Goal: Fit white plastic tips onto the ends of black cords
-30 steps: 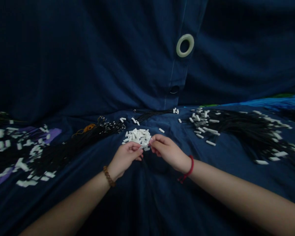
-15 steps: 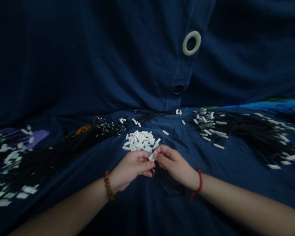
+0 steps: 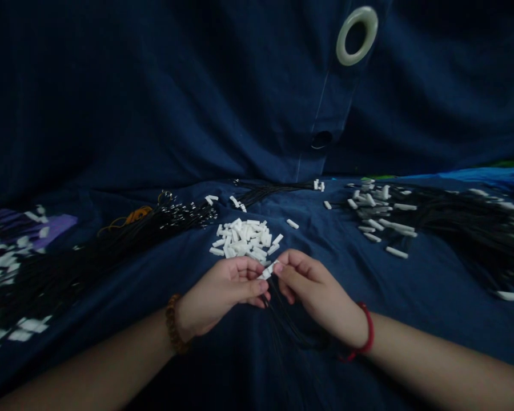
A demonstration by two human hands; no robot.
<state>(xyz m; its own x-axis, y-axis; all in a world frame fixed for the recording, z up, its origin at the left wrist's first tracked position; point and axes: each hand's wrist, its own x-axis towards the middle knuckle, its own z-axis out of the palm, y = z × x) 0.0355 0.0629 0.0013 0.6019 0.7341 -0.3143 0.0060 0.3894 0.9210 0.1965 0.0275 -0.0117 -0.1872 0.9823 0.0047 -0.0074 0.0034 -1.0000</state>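
Just in front of the pile, my two hands meet at a small white plastic connector (image 3: 268, 270). My left hand (image 3: 220, 294), with a beaded bracelet, pinches its lower left end between thumb and fingers. At the upper right end, the closed thumb and forefinger of my right hand (image 3: 314, 288) grip it; a red cord circles that wrist. Thin black wires (image 3: 278, 311) hang below the connector, between the hands. How they join it is hidden by my fingers. Directly beyond lies a heap of loose white connectors (image 3: 243, 237).
Black wires with bare metal tips (image 3: 188, 214) lie left, beside an orange string (image 3: 137, 215) and a purple piece (image 3: 57, 229). Wires with white connectors (image 3: 381, 211) spread on the right. A small wire bundle (image 3: 278, 187) lies behind. Dark blue cloth (image 3: 346, 251) lies beneath, with a ring (image 3: 357, 36) above.
The view has shifted and drawn a little closer. My hands are slightly farther apart, and more of the white connector shows between them. Both hands keep their hold.
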